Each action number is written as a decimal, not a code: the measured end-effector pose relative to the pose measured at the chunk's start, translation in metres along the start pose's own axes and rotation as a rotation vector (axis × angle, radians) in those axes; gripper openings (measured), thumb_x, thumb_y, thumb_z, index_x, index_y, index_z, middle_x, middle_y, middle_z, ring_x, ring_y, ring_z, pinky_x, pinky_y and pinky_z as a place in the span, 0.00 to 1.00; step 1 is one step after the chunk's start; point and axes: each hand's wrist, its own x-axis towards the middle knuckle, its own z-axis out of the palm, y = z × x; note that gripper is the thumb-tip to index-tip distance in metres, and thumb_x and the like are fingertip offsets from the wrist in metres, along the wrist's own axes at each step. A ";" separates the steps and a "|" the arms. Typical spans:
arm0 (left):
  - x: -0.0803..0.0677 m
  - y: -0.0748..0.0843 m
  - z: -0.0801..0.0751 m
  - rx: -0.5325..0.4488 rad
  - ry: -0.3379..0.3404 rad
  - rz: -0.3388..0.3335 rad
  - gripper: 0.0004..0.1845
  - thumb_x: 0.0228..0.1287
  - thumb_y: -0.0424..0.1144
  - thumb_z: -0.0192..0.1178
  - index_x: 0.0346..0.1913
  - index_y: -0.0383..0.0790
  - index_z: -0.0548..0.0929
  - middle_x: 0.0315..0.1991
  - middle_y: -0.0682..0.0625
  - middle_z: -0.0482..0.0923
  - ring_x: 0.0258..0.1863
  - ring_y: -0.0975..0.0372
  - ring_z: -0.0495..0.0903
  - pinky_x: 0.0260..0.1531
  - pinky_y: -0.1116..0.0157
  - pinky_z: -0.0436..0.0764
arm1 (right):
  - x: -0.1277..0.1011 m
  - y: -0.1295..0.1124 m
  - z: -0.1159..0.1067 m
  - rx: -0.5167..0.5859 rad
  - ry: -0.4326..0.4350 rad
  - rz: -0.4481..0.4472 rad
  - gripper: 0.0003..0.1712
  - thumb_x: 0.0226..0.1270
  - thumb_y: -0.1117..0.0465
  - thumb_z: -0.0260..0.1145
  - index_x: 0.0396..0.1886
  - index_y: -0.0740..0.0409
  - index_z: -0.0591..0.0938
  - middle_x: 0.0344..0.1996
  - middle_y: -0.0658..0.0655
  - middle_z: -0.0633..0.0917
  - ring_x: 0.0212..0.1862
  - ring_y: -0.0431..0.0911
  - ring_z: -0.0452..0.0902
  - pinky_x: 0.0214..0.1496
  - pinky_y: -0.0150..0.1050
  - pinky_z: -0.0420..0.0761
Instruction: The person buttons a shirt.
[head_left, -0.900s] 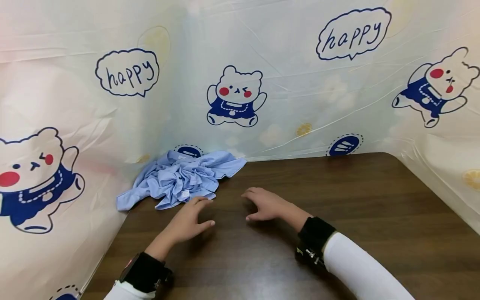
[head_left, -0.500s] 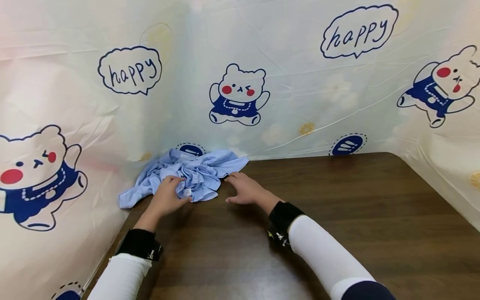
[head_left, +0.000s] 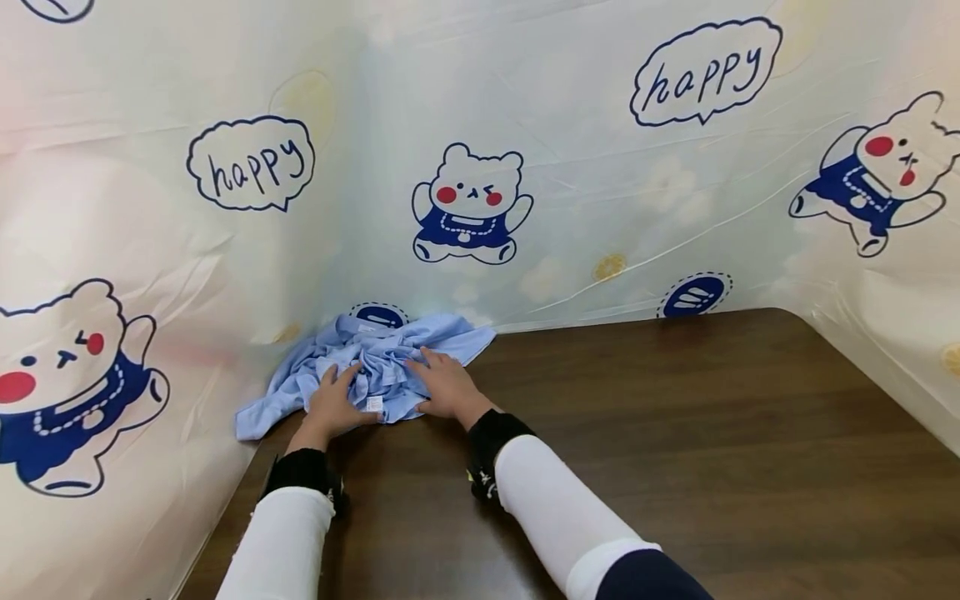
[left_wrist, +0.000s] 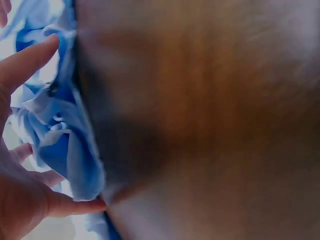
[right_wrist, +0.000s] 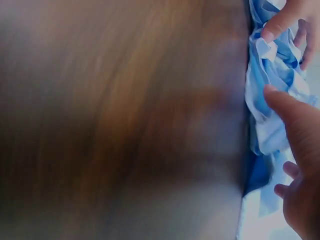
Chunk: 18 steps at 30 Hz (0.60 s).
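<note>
A crumpled light blue shirt with a small white label lies at the table's back left corner. At its near left side my left hand rests against the cloth, thumb and fingers spread. In the left wrist view, the left hand has the bunched shirt between its thumb and fingers, without a visible pinch. My right hand reaches over the shirt's right part, fingers extended. The right wrist view shows the right hand with its thumb beside the folds of the shirt; some fingertips are hidden.
The brown wooden table stretches to the right and toward the front. A pale printed curtain with bear drawings hangs right behind the table and along its left side, close to the shirt.
Both hands have moved forward and left from the bare table to the shirt. The right hand has come in from the right onto the cloth. The shirt lies much as before.
</note>
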 end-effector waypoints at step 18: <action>-0.003 -0.006 0.010 0.047 0.005 0.055 0.40 0.49 0.46 0.75 0.64 0.33 0.72 0.69 0.23 0.49 0.61 0.24 0.58 0.56 0.33 0.64 | 0.020 -0.008 0.016 -0.047 -0.165 0.005 0.32 0.71 0.52 0.62 0.72 0.30 0.65 0.71 0.55 0.65 0.69 0.58 0.61 0.65 0.53 0.68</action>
